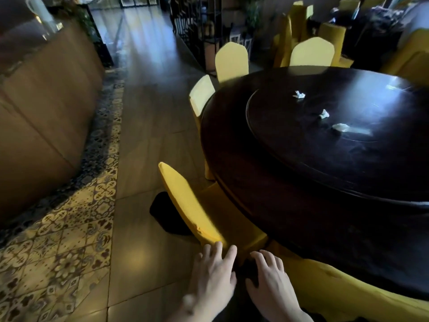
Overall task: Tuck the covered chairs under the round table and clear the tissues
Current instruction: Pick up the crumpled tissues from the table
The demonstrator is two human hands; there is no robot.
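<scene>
A dark round table (267, 173) with a raised turntable (301, 147) fills the right side. Three crumpled white tissues lie on the turntable: one (299, 95), a second (324, 114) and a third (340, 127). A yellow-covered chair (192, 205) stands at the table's near left edge, its seat partly under the top. My left hand (212, 275) is open just below that chair's back, fingertips close to the cover. My right hand (271, 282) is open beside it, holding nothing. More yellow-covered chairs stand round the far side: one (201, 94), another (231, 60) and a third (312, 52).
A long wooden counter (46, 101) runs along the left, with a patterned tile strip (76, 217) at its foot. Plain floor tiles (151, 124) lie between counter and table. A dark metal screen (197, 26) stands behind. Yellow fabric (336, 291) of another chair lies at bottom right.
</scene>
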